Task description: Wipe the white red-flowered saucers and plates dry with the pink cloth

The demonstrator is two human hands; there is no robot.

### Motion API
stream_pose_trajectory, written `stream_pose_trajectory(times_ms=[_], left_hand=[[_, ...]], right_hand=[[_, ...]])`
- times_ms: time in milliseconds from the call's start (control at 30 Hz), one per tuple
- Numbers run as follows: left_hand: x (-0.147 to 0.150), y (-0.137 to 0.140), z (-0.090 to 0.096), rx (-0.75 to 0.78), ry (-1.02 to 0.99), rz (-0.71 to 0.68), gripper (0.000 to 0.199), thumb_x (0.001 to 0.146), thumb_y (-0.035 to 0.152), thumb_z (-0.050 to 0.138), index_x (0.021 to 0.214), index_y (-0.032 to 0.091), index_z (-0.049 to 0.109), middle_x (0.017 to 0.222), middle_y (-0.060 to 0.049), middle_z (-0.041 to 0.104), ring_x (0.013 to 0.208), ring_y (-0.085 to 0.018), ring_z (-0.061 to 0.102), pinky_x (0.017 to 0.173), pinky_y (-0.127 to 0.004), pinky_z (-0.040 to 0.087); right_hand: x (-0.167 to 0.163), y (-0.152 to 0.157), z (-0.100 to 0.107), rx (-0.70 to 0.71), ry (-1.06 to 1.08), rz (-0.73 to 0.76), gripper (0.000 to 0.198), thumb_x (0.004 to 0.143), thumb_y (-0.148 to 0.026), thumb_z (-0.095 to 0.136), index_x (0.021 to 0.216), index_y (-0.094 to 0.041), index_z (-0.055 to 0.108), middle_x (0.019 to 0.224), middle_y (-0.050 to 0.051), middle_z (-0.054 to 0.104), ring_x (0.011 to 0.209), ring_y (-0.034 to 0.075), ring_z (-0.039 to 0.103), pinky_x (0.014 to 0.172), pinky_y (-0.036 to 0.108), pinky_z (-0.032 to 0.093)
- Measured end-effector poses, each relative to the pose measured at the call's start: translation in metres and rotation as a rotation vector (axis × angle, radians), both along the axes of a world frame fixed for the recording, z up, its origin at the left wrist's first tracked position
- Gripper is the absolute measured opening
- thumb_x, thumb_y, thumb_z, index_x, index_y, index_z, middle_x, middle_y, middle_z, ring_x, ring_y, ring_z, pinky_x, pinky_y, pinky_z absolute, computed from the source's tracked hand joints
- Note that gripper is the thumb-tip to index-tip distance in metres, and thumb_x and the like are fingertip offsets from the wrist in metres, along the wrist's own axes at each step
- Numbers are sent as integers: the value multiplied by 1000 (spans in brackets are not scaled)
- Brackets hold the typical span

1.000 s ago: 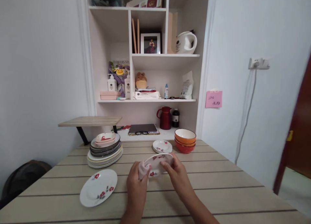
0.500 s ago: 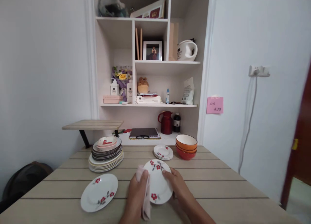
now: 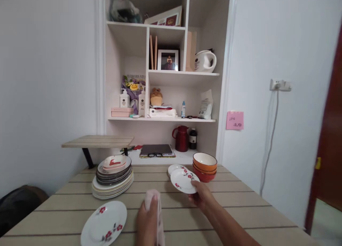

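Observation:
In my right hand point(image 3: 202, 196) is a white plate with red flowers point(image 3: 184, 181), gripped by its right edge and tilted above the table. It partly covers a small stack of matching plates point(image 3: 174, 168) behind it. My left hand point(image 3: 149, 215) is closed on a pale pink cloth point(image 3: 153, 196), which hangs down toward the front of the table. Left of that hand, a larger flowered plate point(image 3: 103, 224) lies flat on the wood. Just behind the held plate stands a stack of orange and red bowls point(image 3: 205, 164).
A tall stack of plates point(image 3: 113, 182) topped by small pink-rimmed dishes point(image 3: 114, 162) stands on the slatted table point(image 3: 229, 207) at left, by a raised wooden shelf point(image 3: 97, 141). Behind are a dark laptop point(image 3: 156, 149), glasses point(image 3: 155, 155) and a red jug point(image 3: 181, 138).
My right hand has carried the flowered plate away from the cloth, forward and right toward the small plate stack. My left hand stays near the front with the cloth. The view has shifted slightly.

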State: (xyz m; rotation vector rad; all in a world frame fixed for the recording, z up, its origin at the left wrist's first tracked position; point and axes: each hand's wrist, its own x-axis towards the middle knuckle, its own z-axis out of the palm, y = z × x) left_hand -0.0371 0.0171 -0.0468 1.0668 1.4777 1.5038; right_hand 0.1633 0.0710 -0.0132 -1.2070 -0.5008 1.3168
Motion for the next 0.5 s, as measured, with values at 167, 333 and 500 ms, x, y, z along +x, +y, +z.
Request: stream_pose_trajectory(times_ms=[167,333,500], left_hand=[[-1,6,-6,-36,7,-40,55,68,63,60,95,15,69,92,-11,75,100,-32,67,87,-37,50],[2,6,-6,-70,-52,-79,57,67,63,62,96,15,69,91,-10,75,101,-31,67,86,-35,50],[-3,5,-1,-176,-49,-82,57,65,63,64,96,15,69,93,-11,75,100,-33,67,88,-38,50]], right_hand=[[9,14,-1,-49,32,0,16,83,-23,57,98,-16,54,48,-1,58,35,13,54,33,20,47],[12,29,-7,-81,64,-9,13,86,-25,57,97,-19,52,50,-4,56,35,11,54,34,19,49],[11,43,-9,-93,104,3,11,89,-28,56,95,-20,52,53,-4,55,38,10,56,40,21,53]])
